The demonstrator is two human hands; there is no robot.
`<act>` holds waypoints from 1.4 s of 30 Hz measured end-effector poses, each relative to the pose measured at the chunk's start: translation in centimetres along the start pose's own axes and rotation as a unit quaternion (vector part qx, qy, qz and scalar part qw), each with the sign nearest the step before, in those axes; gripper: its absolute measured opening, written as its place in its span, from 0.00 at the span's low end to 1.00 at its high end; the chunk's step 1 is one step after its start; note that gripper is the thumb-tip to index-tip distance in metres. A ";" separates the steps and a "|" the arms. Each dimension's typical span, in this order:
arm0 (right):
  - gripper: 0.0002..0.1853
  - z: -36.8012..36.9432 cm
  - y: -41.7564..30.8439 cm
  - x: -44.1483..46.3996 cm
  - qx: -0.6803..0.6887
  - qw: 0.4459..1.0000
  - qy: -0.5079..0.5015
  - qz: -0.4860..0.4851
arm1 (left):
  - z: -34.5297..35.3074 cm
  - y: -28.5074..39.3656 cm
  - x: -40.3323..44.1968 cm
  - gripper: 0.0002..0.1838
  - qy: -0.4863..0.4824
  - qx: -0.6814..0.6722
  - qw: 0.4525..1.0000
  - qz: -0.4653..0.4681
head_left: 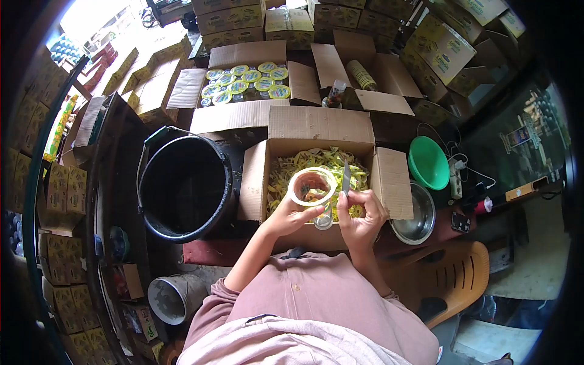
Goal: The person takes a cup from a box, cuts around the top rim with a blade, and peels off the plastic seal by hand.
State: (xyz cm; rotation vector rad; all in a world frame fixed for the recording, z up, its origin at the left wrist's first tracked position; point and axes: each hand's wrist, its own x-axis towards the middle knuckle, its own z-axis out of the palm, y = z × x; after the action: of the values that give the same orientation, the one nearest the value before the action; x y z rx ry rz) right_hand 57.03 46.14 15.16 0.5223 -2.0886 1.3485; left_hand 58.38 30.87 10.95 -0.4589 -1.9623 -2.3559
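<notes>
My left hand (289,216) is wrapped round a clear plastic jar (312,173) with a wide pale rim. Its mouth faces up toward me, and reddish and yellowish contents show inside. In a pinch, my right hand (364,216) holds a thin grey blade-like strip (346,177) upright beside the jar; its exact kind I cannot make out. Both hands are above the near side of an open cardboard box (320,126). Many small yellow-green wrapped packets (316,159) fill that box.
A black bucket (146,198) stands left of the box. To the right are a green basin (429,163) and a metal bowl (427,222). Behind sit a carton of yellow-lidded jars (250,76) and another with stacked lids (361,75). An orange chair (468,274) is close at right.
</notes>
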 end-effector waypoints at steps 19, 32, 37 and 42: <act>0.07 0.6 -0.5 -0.6 -0.044 0.998 0.018 -0.030 | 1.9 0.4 0.0 0.36 0.103 0.079 0.989 0.074; 0.08 0.6 -0.2 0.3 -0.059 0.997 0.008 -0.053 | 1.8 1.0 -0.1 0.33 0.090 0.111 0.989 0.048; 0.08 0.6 0.5 0.8 -0.058 0.996 -0.003 -0.065 | 1.5 1.2 -0.2 0.34 0.058 0.143 0.987 0.047; 0.06 0.4 0.9 0.9 -0.009 1.000 -0.003 -0.019 | 1.4 1.8 -0.1 0.35 0.033 0.191 0.981 0.025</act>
State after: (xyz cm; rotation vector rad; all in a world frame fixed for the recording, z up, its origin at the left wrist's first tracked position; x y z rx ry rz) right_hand 55.67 46.13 15.04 0.5550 -2.0830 1.3075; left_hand 59.18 31.85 12.81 -0.3925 -2.2659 -1.8725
